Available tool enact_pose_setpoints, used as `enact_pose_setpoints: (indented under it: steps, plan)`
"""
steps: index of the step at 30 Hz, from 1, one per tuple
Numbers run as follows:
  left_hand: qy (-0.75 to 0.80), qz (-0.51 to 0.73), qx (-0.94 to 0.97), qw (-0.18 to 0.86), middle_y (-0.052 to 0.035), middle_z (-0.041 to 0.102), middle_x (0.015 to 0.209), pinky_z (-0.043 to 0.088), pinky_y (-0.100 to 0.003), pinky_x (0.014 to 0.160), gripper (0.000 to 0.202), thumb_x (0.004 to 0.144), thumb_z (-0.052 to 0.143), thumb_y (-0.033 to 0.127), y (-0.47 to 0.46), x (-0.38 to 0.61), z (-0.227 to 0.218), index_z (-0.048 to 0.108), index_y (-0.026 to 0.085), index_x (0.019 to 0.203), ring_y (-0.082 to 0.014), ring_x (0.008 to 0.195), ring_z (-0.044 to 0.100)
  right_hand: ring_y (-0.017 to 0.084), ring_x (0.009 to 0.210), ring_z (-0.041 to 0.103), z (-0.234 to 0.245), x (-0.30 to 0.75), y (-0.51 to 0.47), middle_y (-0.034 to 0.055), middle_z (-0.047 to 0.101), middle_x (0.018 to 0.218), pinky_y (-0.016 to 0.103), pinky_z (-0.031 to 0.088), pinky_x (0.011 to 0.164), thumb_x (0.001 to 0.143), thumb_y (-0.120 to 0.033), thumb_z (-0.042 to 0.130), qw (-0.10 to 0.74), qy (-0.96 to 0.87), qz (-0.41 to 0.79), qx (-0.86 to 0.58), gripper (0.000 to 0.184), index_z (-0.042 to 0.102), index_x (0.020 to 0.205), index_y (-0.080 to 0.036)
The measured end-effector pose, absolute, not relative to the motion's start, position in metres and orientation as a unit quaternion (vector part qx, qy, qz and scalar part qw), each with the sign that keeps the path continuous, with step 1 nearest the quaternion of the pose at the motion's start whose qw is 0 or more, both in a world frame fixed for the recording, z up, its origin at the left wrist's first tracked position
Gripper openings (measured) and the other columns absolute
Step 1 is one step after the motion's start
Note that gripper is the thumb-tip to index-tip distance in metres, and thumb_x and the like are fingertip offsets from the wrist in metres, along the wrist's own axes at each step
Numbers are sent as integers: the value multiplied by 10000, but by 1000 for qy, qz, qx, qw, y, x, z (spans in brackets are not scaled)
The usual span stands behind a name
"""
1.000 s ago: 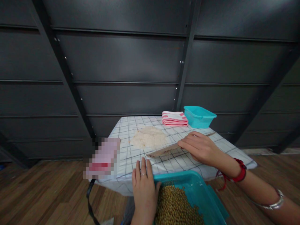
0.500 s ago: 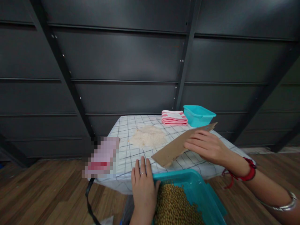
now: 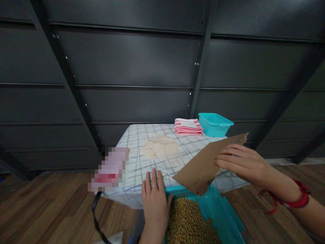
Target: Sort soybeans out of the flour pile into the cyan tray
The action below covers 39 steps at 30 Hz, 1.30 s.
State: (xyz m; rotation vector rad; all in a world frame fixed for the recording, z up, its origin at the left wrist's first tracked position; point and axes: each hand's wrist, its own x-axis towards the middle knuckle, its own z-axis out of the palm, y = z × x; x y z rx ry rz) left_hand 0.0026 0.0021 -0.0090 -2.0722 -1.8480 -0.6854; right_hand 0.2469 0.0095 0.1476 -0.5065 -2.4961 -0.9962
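My right hand [image 3: 243, 162] grips a brown cardboard sheet [image 3: 203, 166], tilted with its lower corner over the near teal tray [image 3: 225, 217], which is full of brownish beans [image 3: 190, 223]. A few beans seem to drop from that corner. My left hand [image 3: 154, 200] lies on the tray's left rim at the table's front edge, fingers together, ring visible. A pile of white rice [image 3: 159, 146] lies on the checked tablecloth [image 3: 142, 162].
A folded pink-and-white striped towel [image 3: 188, 126] and a second teal tub [image 3: 214, 124] sit at the table's far side. A dark panelled wall stands behind. A blurred pink object [image 3: 110, 169] is at the table's left edge, with wooden floor around.
My right hand lifted the cardboard off the tablecloth, tilted it, and carried it right and toward me until its corner hangs over the bean tray. My left hand stayed put.
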Motion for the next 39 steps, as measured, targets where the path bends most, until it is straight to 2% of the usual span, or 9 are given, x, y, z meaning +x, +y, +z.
enact_pose_setpoints:
  steps: [10,16,20,26,31,39]
  plan:
    - [-644,-240,-713,141,-152,476,1289,386,-489,940,568,670,572,232,2,4,-6,463,97,1210,-319,1190,402,140,756,574,146,268,-11,11,634,760,288,478,694,852,-72,356,247,-904,-273,-216,258,544,960,-212]
    - [-644,-230,-712,156,-147,484,1283,395,-483,927,561,669,572,228,1,4,-5,467,108,1207,-318,1177,417,145,728,581,142,263,-1,21,637,787,299,470,678,797,5,373,252,-876,-328,-246,304,530,946,-208]
    - [-642,-234,-714,155,-148,486,1281,387,-479,931,554,687,558,255,1,3,-5,458,116,1215,-309,1173,420,132,692,574,140,253,3,23,632,749,274,467,642,801,-3,363,255,-875,-330,-244,275,511,933,-194]
    - [-644,-234,-713,150,-149,481,1286,380,-488,941,556,680,563,253,2,4,-6,463,110,1209,-315,1182,409,124,636,555,125,244,10,22,628,702,271,452,619,794,15,349,219,-870,-370,-243,267,514,885,-173]
    - [-636,-242,-717,150,-146,458,1307,377,-483,947,576,694,555,262,2,2,-10,429,106,1234,-320,1199,384,140,659,564,123,242,19,35,622,690,283,460,620,780,33,365,244,-854,-398,-230,268,507,906,-155]
    - [-630,-243,-722,150,-154,444,1316,374,-490,950,568,707,538,240,3,0,-13,413,96,1243,-322,1209,369,141,660,567,139,259,-4,36,634,709,282,462,640,801,-2,364,246,-880,-340,-222,252,516,913,-168]
